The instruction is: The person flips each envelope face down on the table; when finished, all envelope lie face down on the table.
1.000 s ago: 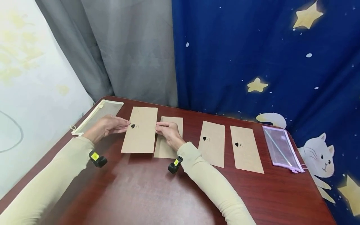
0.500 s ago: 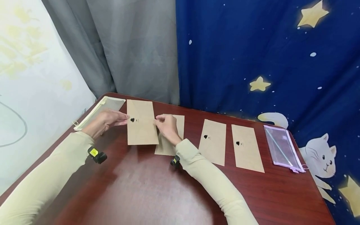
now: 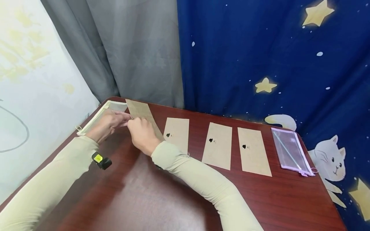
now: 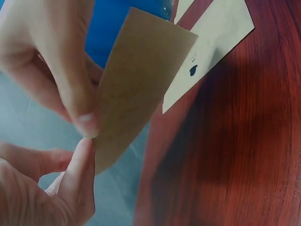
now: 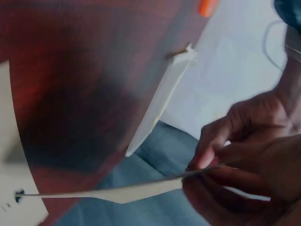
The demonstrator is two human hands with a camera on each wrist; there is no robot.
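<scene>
Head view: a brown paper envelope [image 3: 143, 116] is held lifted off the table [image 3: 150, 199], pinched at one edge between the left hand [image 3: 108, 123] and the right hand [image 3: 142, 134], which are brought close together just above the table's far left corner. In the left wrist view the envelope [image 4: 136, 84] is seen bowing under its own weight, so it is judged light, thin and floppy, easily creased; a pinch at the edge or a corner, as shown, is judged the best hold. Just beyond the left hand a mesh zip pouch [image 3: 99, 117] is lying along the table edge. To the right of the right hand three more envelopes [image 3: 217, 145] are laid flat in a row, and a clear purple pouch [image 3: 289, 151] is set well apart at the far right. Bare tabletop is left nearer the person than the hands.
</scene>
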